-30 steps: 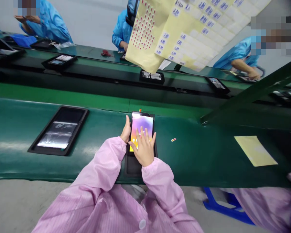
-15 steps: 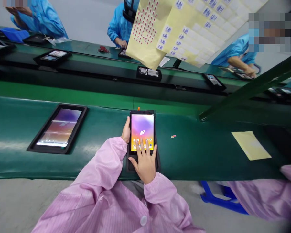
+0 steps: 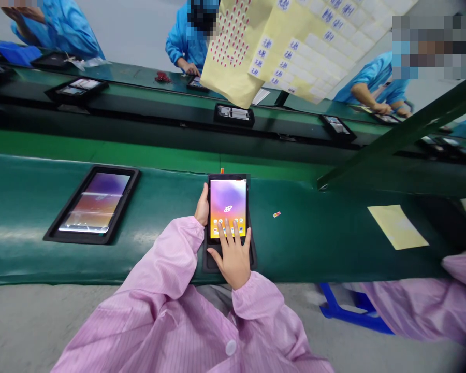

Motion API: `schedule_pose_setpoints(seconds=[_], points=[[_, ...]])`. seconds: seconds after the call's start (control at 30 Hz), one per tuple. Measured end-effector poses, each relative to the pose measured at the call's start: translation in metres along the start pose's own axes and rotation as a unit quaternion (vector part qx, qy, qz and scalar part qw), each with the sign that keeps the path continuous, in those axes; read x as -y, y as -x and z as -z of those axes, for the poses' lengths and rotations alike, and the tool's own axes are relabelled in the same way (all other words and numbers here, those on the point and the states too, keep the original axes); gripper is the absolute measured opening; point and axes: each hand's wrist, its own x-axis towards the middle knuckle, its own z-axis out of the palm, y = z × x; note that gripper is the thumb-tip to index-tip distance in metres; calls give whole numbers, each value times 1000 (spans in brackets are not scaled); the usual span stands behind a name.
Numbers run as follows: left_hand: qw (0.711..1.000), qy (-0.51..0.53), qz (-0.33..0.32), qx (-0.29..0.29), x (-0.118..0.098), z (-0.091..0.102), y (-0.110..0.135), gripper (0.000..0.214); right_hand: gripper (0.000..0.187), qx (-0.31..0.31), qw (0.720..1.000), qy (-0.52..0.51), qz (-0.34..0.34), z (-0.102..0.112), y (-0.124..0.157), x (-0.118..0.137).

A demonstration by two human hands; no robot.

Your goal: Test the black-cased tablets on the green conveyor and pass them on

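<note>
A tablet point(image 3: 228, 194) with a lit purple-to-orange home screen is in front of me, its lower end over a black foam tray point(image 3: 211, 263). Along its left edge, my left hand point(image 3: 202, 206) grips it; the thumb points up the side and the other fingers are hidden. My right hand point(image 3: 233, 254) is open, fingers spread across the bottom of the screen and over the row of icons. An orange tab point(image 3: 222, 171) sticks up behind the tablet's top edge.
Left on the green bench point(image 3: 171, 194) lies another tablet point(image 3: 97, 202) in a black tray. To the right are a small coloured sticker point(image 3: 277, 214) and a yellow sheet point(image 3: 398, 226). Label sheets point(image 3: 291, 46) hang overhead. A conveyor with trays point(image 3: 234, 114) runs beyond; people in blue work there.
The hands and tablet hold nearly the same pose. My view has shifted slightly. Across the line, the right-hand person's hands have moved.
</note>
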Motion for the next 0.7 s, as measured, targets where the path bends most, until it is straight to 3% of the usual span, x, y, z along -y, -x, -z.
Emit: schedule_pose_setpoints(seconds=[0.2, 0.43, 0.57, 0.7], points=[[1000, -5, 6, 7, 0, -1, 2, 83, 66, -12, 1000, -8, 22, 5, 1, -5], [999, 6, -39, 8, -1, -4, 2, 74, 48, -152, 987, -14, -44, 22, -9, -43], [999, 9, -30, 5, -1, -5, 3, 76, 48, -149, 987, -16, -53, 21, -19, -47], [999, 10, -31, 8, -1, -7, 6, 77, 51, -131, 991, -11, -26, 20, -34, -34]])
